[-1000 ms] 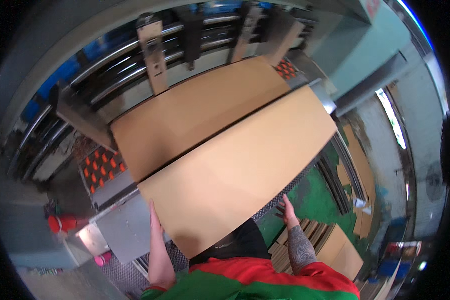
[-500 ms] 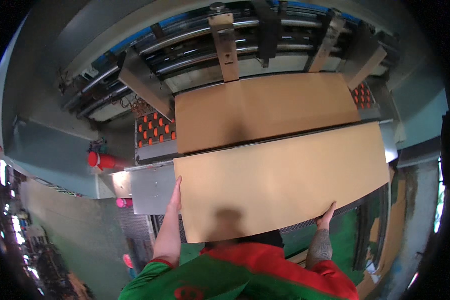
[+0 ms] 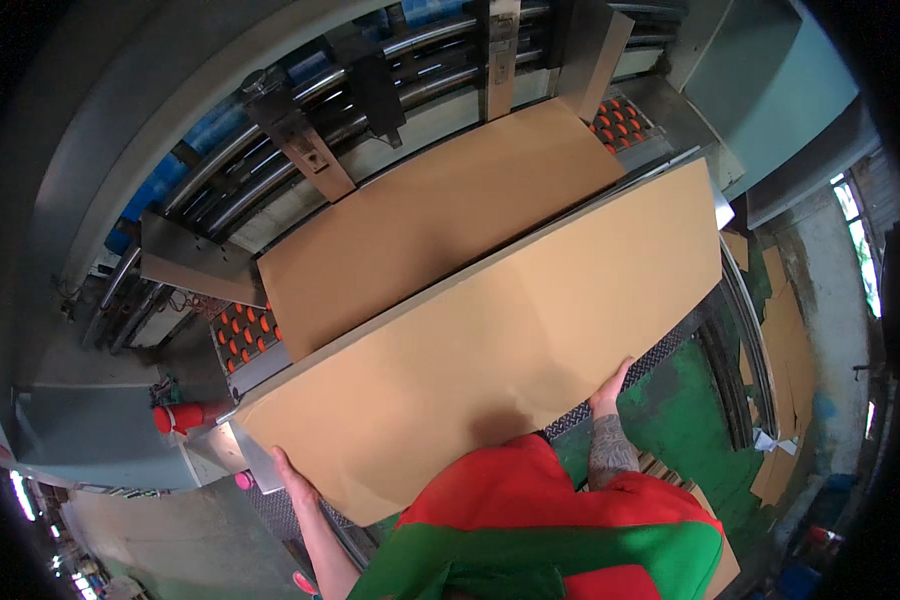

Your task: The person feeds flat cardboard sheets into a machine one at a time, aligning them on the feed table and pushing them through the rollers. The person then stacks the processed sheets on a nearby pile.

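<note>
A wide tan cardboard sheet (image 3: 510,350) spans the space before my body, and I cannot tell if it is one layer or several. At its near left corner my left hand (image 3: 295,478) grips the short edge, thumb on top and the other fingers hidden beneath. My right hand (image 3: 610,388) holds the long near edge toward the right, its thumb over the board and its fingers underneath. Just beyond the sheet, more brown cardboard (image 3: 440,225) lies flat in the machine's feed bay, with a dark metal edge between the two.
Metal side plates (image 3: 195,262) and upright guide bars (image 3: 500,60) stand around the bay. Orange rollers (image 3: 245,335) flank it. A red cylindrical part (image 3: 177,418) juts out at left. Cardboard pieces (image 3: 785,370) lie at right, beside the green floor (image 3: 660,420).
The whole view has turned, so machine and sheet now slant up to the right. My left hand appears lower and farther left. Both hands keep their hold on the cardboard.
</note>
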The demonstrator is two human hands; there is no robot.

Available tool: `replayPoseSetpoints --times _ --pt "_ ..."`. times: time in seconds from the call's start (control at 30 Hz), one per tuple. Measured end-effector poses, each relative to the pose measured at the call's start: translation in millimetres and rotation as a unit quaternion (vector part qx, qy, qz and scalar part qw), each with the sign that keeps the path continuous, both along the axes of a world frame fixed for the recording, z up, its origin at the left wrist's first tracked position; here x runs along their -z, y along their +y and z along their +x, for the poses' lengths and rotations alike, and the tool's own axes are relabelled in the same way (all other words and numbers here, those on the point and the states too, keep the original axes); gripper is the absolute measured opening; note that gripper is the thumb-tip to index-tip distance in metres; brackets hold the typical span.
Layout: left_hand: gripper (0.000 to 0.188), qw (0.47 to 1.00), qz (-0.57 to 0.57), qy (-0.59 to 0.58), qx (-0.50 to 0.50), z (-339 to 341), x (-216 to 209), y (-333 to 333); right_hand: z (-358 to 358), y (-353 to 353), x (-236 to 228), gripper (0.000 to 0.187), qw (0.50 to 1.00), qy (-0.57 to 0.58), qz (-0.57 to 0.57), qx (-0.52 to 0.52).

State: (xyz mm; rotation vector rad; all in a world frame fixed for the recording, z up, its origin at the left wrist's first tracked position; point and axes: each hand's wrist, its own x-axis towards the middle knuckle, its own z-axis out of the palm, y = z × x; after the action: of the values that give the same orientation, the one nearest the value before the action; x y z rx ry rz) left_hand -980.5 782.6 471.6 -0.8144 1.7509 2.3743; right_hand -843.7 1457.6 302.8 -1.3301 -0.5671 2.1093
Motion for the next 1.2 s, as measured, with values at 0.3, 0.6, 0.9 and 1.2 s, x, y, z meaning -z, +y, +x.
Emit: replayPoseSetpoints --times 0.3,0.6,0.9,1.2 --pt "0.089 0.976 -0.038 0.162 -0.142 7 -99 -7 -83 -14 -26 0.092 0.981 0.189 0.030 0.009" --pt "0.086 0.949 0.006 0.180 -0.260 34 -107 -21 -173 -40 -23 0.086 0.973 0.226 -0.015 0.049" --pt "0.086 0.936 -0.030 0.188 -0.295 42 -121 7 -164 -20 36 0.093 0.978 0.142 -0.142 -0.062" --pt "0.087 0.960 0.027 0.130 -0.245 13 -44 14 -146 75 -241 0.043 0.793 -0.065 0.586 0.155"
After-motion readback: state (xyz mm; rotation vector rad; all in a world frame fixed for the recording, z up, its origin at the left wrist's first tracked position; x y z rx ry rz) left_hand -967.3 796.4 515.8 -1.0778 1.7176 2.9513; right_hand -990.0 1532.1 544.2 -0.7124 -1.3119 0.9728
